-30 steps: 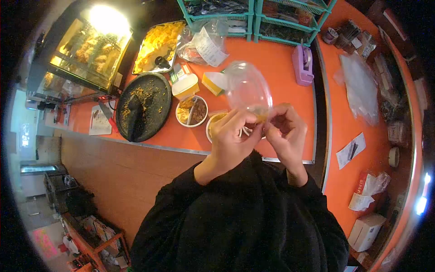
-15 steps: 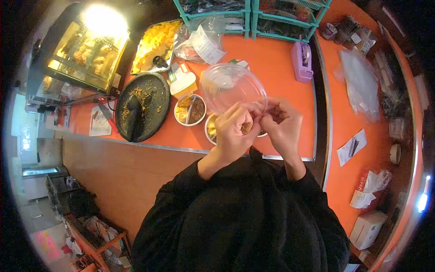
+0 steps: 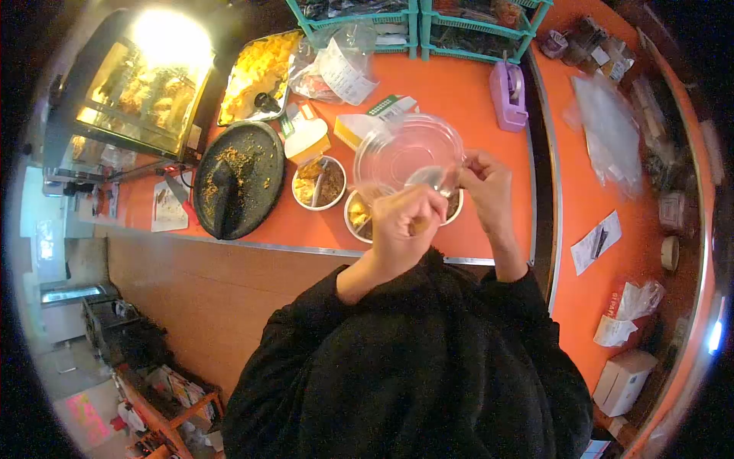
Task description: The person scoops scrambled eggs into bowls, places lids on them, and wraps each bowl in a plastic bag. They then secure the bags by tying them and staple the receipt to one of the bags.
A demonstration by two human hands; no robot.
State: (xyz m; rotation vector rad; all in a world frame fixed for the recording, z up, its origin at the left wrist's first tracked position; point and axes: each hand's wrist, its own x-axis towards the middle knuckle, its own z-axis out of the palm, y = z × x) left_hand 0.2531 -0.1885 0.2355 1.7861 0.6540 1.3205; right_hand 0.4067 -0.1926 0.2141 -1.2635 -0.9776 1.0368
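Clear plastic round lids (image 3: 405, 151) are between my hands, above a white bowl (image 3: 356, 222) of food whose right part my left hand covers. My left hand (image 3: 407, 222) is closed at the lids' lower side; what its fingers hold is hidden. With its fingertips pinched, my right hand (image 3: 487, 183) grips a clear lid edge on the right. A second white bowl (image 3: 319, 183), divided and filled with yellow and brown food, sits uncovered to the left.
Left of the bowls lie a dark stone mortar (image 3: 260, 183) and a yellow-white carton (image 3: 306, 139). A tray of yellow food (image 3: 260, 73), a bagged item with a receipt (image 3: 344, 73), a purple tape dispenser (image 3: 509, 96), teal baskets (image 3: 474, 34) and a lit display case (image 3: 141, 96) stand around.
My hands have moved apart, the right one outward and up. The lids have shifted right, and a second clear lid now shows separated near my right hand.
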